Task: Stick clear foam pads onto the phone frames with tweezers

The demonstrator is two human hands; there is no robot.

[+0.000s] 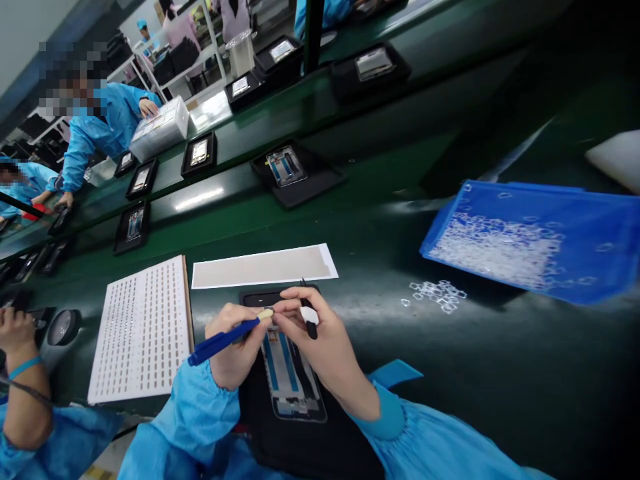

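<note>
My left hand [235,333] is closed around a blue pen-like tool [223,341] with a pale tip. The tip points at the fingers of my right hand [327,340]. A thin black tool [311,325] with a white band is held in that right hand, while its thumb and forefinger pinch beside the pale tip. Anything small between those fingertips is too hidden to name. Below both hands lies a phone frame [287,373] with blue strips, resting on a black padded tray [270,433]. My hands cover the upper end of the frame.
Left stands a white board [140,333] with rows of small parts. A backing sheet [260,267] lies beyond the tray. Right are loose white rings [440,293] and a blue bin [590,227] of them. Trays with phone frames [287,167] sit farther back. Co-workers' hands [17,333] are at left.
</note>
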